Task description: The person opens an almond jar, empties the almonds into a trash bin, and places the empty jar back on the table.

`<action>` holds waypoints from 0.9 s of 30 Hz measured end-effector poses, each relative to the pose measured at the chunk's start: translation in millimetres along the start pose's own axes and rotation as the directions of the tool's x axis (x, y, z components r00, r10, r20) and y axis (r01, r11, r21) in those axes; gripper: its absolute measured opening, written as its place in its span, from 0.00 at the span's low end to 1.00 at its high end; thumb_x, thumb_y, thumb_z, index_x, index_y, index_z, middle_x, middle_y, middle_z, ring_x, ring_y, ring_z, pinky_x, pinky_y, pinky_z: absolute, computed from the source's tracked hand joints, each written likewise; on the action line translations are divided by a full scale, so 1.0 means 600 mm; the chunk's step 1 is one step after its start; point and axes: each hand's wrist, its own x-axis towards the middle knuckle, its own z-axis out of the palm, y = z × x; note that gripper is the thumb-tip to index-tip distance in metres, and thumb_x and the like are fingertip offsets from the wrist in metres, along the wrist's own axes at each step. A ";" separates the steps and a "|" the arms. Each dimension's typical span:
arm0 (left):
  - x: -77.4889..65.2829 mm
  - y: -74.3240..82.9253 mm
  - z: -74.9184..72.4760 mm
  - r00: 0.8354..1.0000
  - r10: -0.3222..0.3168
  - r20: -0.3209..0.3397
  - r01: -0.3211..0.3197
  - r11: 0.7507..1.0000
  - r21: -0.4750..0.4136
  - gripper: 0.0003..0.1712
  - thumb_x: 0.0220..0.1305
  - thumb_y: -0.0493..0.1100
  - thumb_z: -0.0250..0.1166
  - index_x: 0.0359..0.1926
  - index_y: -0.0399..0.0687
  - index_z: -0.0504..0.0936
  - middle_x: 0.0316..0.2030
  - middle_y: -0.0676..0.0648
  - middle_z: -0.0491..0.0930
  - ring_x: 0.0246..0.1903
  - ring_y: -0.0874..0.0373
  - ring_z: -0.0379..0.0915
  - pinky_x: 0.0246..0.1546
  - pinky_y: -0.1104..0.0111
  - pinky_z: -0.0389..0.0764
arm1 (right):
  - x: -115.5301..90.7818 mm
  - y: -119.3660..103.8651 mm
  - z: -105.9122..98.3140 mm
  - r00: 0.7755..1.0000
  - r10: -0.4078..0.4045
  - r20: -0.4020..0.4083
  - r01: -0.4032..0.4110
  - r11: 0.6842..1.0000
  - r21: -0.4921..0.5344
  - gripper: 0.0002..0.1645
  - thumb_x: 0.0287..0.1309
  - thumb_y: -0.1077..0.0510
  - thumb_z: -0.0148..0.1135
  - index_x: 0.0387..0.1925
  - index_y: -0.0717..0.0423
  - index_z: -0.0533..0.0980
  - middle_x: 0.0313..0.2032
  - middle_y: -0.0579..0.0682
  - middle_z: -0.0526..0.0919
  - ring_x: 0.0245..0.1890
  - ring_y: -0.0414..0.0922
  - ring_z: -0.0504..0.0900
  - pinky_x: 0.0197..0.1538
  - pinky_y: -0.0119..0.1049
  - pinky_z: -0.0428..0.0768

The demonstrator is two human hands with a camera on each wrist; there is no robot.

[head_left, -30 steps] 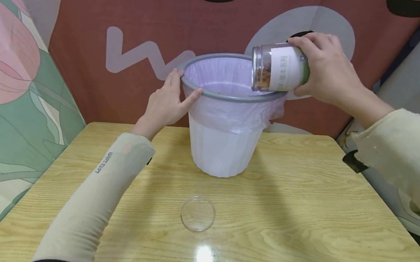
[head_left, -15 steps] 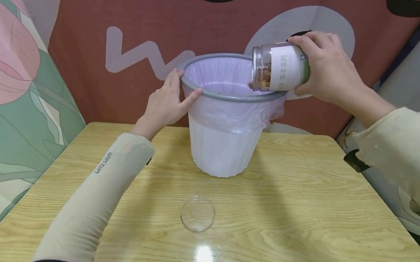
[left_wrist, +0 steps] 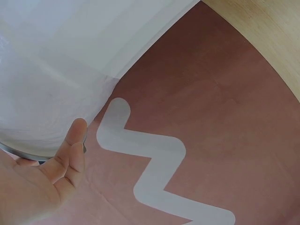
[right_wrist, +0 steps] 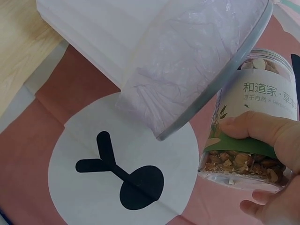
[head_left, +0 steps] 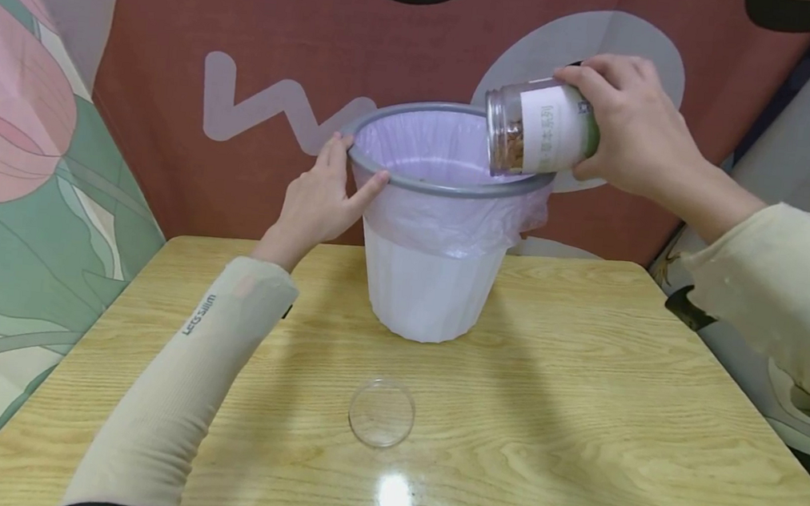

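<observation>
My right hand (head_left: pixel 636 128) grips a clear jar (right_wrist: pixel 255 101) with a white and green label, tipped on its side with its mouth over the bin's right part. Brown pieces that look like nuts or dried bits (right_wrist: pixel 243 164) show inside, near both the base and the mouth. The white bin (head_left: pixel 430 291) stands upright on the table, lined with a pale purple bag (head_left: pixel 444 224) under a grey rim ring (head_left: pixel 447 188). My left hand (head_left: pixel 318 205) rests at the rim's left side, thumb and fingers spread; its fingers (left_wrist: pixel 77 133) lie against the bin's outside.
A clear round lid (head_left: pixel 381 413) lies on the wooden table (head_left: pixel 577 429) in front of the bin. Close behind the table hangs a dark red printed cloth (head_left: pixel 287 26), and another with flowers (head_left: pixel 14 171) covers the left side.
The jar's base has risen slightly with my right hand, so its mouth dips a little more. A brown piece at the lip half a second ago no longer shows there. The left hand stays put.
</observation>
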 end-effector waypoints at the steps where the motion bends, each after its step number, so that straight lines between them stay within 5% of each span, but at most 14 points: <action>1: 0.000 0.000 0.000 1.000 -0.001 0.000 0.001 1.000 0.000 0.49 0.57 0.72 0.39 0.67 0.41 0.47 0.67 0.39 0.45 0.32 0.42 0.74 0.21 0.61 0.69 | 0.000 0.000 0.000 1.000 -0.004 -0.001 0.004 1.000 -0.002 0.52 0.31 0.71 0.70 0.63 0.58 0.58 0.59 0.63 0.57 0.61 0.60 0.50 0.54 0.61 0.56; 27: -0.001 0.001 -0.001 1.000 0.003 -0.001 -0.003 1.000 -0.009 0.49 0.57 0.71 0.39 0.67 0.41 0.47 0.67 0.39 0.45 0.33 0.42 0.73 0.21 0.61 0.69 | 0.003 -0.005 0.000 0.999 -0.036 -0.002 0.036 0.999 -0.036 0.52 0.31 0.73 0.70 0.62 0.58 0.59 0.59 0.63 0.57 0.61 0.60 0.49 0.56 0.59 0.54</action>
